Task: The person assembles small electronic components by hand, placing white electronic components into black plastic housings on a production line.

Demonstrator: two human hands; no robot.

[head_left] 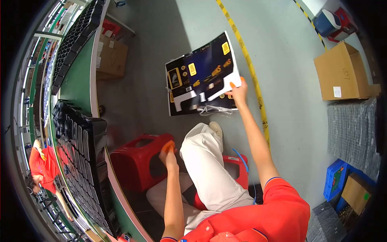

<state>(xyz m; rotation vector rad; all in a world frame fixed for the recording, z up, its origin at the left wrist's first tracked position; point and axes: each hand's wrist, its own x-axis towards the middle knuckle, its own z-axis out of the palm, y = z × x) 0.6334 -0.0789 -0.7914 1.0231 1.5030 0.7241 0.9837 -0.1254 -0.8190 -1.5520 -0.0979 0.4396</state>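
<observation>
My right hand is stretched out ahead and grips the right edge of a flat printed carton sheet, dark blue with yellow and white panels, held above the grey floor. My left hand rests on the top edge of a red plastic stool beside my left knee; its fingertips wear orange covers. My legs in pale trousers and a white shoe lie between the two hands. I sit on a second red stool.
Stacks of black plastic trays stand on a green workbench at the left. An open cardboard box sits at the right, grey tray stacks and a blue crate below it. A yellow floor line runs past. Another person in red works at far left.
</observation>
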